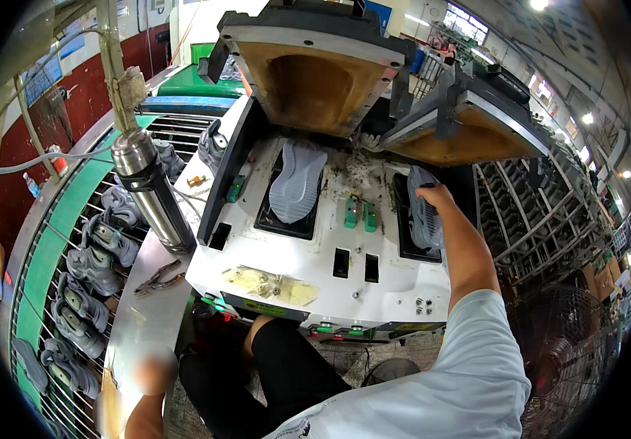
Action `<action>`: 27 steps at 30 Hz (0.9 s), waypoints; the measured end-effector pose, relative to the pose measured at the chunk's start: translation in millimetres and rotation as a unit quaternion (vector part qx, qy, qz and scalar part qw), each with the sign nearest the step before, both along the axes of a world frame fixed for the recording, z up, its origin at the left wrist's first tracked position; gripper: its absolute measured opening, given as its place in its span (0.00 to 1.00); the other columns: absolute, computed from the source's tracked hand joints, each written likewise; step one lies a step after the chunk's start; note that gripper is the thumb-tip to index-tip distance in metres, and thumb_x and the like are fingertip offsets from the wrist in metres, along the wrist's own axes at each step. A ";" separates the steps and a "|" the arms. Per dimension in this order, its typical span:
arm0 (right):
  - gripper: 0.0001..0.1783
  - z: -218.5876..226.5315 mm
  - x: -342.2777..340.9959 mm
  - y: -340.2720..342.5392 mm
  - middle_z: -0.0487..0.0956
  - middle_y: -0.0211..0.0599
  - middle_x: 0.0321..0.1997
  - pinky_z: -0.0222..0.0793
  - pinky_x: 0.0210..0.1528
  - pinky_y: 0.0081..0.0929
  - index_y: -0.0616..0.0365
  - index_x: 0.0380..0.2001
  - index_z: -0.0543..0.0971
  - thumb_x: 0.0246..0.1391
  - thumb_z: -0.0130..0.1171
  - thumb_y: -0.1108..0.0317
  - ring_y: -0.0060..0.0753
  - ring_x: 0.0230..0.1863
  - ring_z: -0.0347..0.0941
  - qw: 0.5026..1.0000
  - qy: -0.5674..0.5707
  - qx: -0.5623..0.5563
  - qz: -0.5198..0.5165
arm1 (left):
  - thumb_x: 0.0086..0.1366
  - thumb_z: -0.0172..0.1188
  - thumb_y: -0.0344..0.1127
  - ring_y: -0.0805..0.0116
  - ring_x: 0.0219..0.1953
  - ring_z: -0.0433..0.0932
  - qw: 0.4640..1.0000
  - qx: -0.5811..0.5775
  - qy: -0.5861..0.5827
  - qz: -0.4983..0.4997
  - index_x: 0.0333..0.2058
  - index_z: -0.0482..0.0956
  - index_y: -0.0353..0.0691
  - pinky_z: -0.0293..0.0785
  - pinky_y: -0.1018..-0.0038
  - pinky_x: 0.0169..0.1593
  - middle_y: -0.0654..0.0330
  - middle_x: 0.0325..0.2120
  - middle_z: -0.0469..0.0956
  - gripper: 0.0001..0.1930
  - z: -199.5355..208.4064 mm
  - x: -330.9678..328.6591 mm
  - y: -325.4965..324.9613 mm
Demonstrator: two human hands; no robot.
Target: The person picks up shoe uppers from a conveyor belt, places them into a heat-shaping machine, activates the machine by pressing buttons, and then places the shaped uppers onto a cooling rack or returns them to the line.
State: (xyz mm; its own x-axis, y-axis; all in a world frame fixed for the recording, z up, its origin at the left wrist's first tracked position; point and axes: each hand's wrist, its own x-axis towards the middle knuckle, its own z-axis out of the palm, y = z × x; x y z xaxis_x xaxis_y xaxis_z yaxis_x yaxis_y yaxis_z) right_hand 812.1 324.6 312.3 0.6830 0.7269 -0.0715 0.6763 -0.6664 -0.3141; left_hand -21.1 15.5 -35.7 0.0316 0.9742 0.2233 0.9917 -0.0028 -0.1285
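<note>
My right hand (438, 196) reaches to the right station of a white press machine and grips a grey shoe (423, 219) near its far end. That shoe lies over a black recessed pad (408, 247), its ribbed sole partly showing. At the left station another grey shoe (298, 183) rests sole up on a black pad (270, 219), untouched. My left hand (153, 373) is low at the left, over the edge of a metal ledge (143, 300); it is smeared, so its fingers cannot be made out.
Two raised press lids (315, 77) (469, 135) hang above the stations. A steel thermos (151, 190) and pliers-like tool (160, 278) are on the ledge. Beyond it, a curved roller conveyor (129, 282) carries several grey shoes (92, 267). Right: metal rack (527, 219), caged fan (557, 344).
</note>
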 end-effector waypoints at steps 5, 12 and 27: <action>0.49 -2.6 -19.4 -22.1 0.73 0.52 0.56 0.67 0.55 0.38 0.59 0.59 0.68 0.33 0.63 0.42 0.47 0.57 0.69 0.998 -0.059 -0.025 0.017 | 0.57 0.57 0.36 0.60 0.31 0.76 0.990 0.113 0.084 0.002 0.34 0.77 0.42 0.72 0.62 0.33 0.57 0.30 0.76 0.07 -39.7 -29.7 -12.8; 0.41 -30.0 -42.1 -117.6 0.64 0.54 0.63 0.58 0.63 0.41 0.62 0.59 0.67 0.52 0.54 0.40 0.51 0.65 0.59 0.967 -0.192 0.101 0.135 | 0.59 0.57 0.38 0.62 0.34 0.76 0.949 0.238 0.206 0.036 0.36 0.77 0.42 0.73 0.63 0.36 0.58 0.31 0.77 0.09 -57.6 -39.6 -3.5; 0.13 -202.2 -24.4 -391.2 0.58 0.28 0.20 0.55 0.28 0.28 0.50 0.24 0.63 0.53 0.54 0.59 0.25 0.23 0.55 0.654 0.477 0.498 -0.311 | 0.67 0.44 0.41 0.45 0.39 0.77 0.754 -0.366 -0.431 -0.334 0.40 0.77 0.35 0.71 0.59 0.44 0.44 0.35 0.78 0.17 151.0 471.0 46.5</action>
State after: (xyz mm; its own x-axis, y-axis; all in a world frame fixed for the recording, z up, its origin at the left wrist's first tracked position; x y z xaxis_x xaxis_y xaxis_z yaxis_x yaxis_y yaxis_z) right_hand 787.7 -66.5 110.1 0.8586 0.3410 -0.3829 -0.4483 0.1367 -0.8834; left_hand 449.9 61.9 115.3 0.7202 0.6775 -0.1491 0.4523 -0.2956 0.8414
